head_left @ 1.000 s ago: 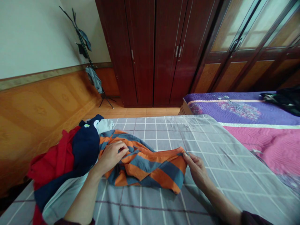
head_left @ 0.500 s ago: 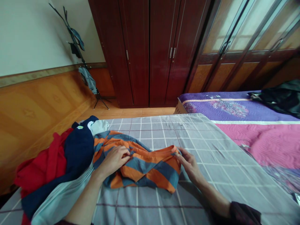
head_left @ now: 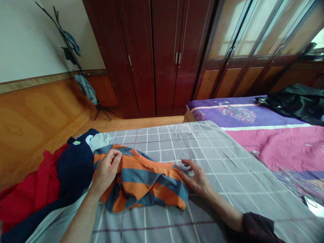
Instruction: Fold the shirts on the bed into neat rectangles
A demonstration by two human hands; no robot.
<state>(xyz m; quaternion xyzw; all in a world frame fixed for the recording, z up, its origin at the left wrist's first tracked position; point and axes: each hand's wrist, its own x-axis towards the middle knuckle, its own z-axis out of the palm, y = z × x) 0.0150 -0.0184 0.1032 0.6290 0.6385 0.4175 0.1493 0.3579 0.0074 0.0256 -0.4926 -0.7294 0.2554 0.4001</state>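
An orange and grey-blue striped shirt point(head_left: 144, 179) lies bunched on the grey checked bed cover point(head_left: 215, 162), its orange neckline facing away from me. My left hand point(head_left: 108, 165) pinches the cloth at the shirt's left part, thumb against the fingers. At the right end, my right hand point(head_left: 193, 175) touches the fabric with its thumb low and its fingers apart, raised off the cloth.
Red point(head_left: 32, 189), navy point(head_left: 74, 168) and pale green point(head_left: 60, 216) clothes are heaped at the left. Beyond the bed stand a coat rack point(head_left: 73, 50) and dark red wardrobes point(head_left: 139, 60). A second bed point(head_left: 278, 141) with dark clothing point(head_left: 296, 101) is at the right.
My left hand has moved left and up, and the shirt's left part and neckline are spread wider. The fingers of my right hand have opened. The view has turned slightly right.
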